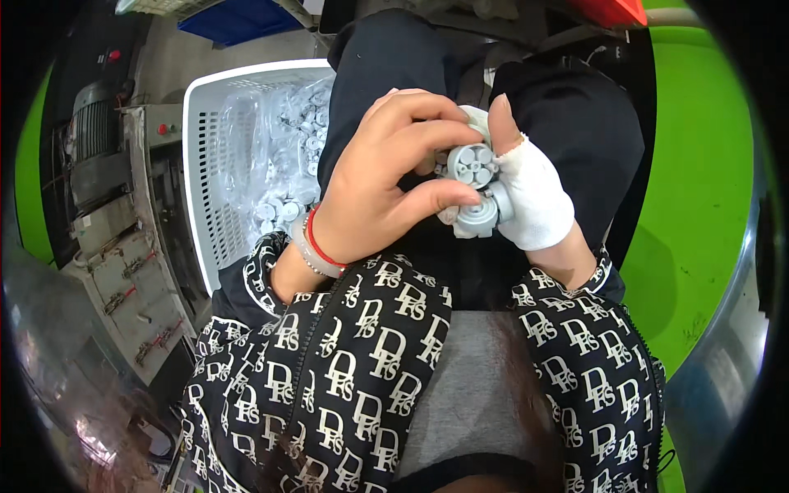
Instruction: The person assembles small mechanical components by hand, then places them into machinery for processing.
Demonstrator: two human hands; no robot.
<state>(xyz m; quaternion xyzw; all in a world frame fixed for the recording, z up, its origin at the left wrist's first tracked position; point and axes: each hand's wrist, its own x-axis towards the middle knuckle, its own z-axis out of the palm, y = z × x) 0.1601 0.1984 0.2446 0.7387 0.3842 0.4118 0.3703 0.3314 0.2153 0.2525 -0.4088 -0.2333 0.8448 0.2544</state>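
Note:
Both hands meet above my lap around a cluster of small grey moulded plastic parts (477, 215). My left hand (386, 164), bare with a red cord and a pale bangle at the wrist, pinches a round grey part with several circular recesses (473, 166) between thumb and fingers. My right hand (534, 193), in a white fingerless glove, is closed around the grey parts from the right, its thumb pointing up. Its other fingers are mostly hidden behind the parts. Whether the pieces are joined or loose I cannot tell.
Left of my legs stands a white perforated plastic basket (197, 156), with clear plastic bags and many similar grey parts inside. Machinery with a ribbed motor (94, 123) is farther left. A blue bin (246, 23) and a red bin (612, 11) sit at the far edge. Green floor (699, 164) lies right.

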